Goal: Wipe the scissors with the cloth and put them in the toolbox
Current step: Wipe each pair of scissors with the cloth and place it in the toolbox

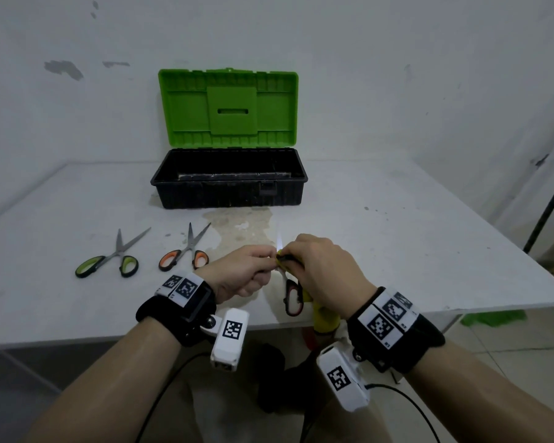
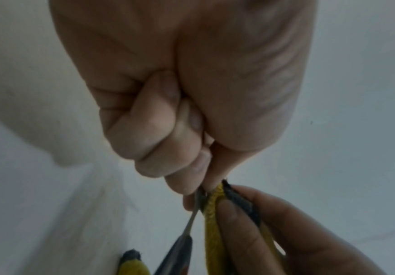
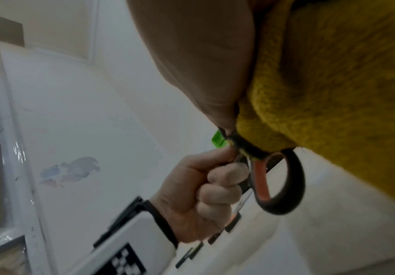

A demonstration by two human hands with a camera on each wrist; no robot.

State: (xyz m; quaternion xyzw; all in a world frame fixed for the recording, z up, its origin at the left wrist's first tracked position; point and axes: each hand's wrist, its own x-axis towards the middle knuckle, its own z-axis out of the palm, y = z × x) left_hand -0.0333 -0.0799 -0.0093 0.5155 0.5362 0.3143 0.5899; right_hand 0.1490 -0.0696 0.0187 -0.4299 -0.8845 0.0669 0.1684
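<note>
My left hand (image 1: 250,270) grips a pair of red-and-black-handled scissors (image 1: 293,298) above the table's front edge, blade tip pointing away. In the left wrist view its fingers (image 2: 168,148) curl in a fist with the thin blade (image 2: 192,220) pinched. My right hand (image 1: 322,270) holds a yellow cloth (image 1: 326,318) and pinches it against the blade beside the left fingers. The right wrist view shows the cloth (image 3: 333,74) bunched under the palm and one handle loop (image 3: 283,183) beside the left hand (image 3: 206,189). The black toolbox (image 1: 229,193) stands open at the back, green lid (image 1: 227,107) up.
Two more pairs of scissors lie on the white table (image 1: 397,251) left of my hands: a green-handled pair (image 1: 107,261) and an orange-handled pair (image 1: 186,254). A stained patch (image 1: 242,223) sits in front of the toolbox. A white wall stands behind.
</note>
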